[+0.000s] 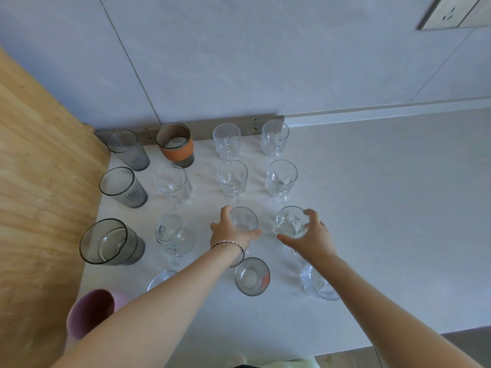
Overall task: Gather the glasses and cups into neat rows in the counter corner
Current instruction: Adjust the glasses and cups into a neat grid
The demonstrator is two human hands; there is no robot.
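Glasses and cups stand in rows on the white counter (372,208) by the corner. My left hand (229,233) wraps a clear glass mug (244,219) in the third row. My right hand (312,235) grips another clear glass mug (288,221) beside it. Behind them stand several clear mugs, such as one at the back (226,140) and one in the second row (281,177). On the left are grey ribbed tumblers (123,187), a large grey glass (110,241) and a cup with an orange sleeve (175,144). A pink cup (91,312) sits nearest me.
A wooden panel (39,181) borders the counter on the left and a grey wall (239,62) closes the back. A short glass with a red mark (252,277) and another clear glass (317,284) stand under my forearms. A wall socket (457,11) is at the top right.
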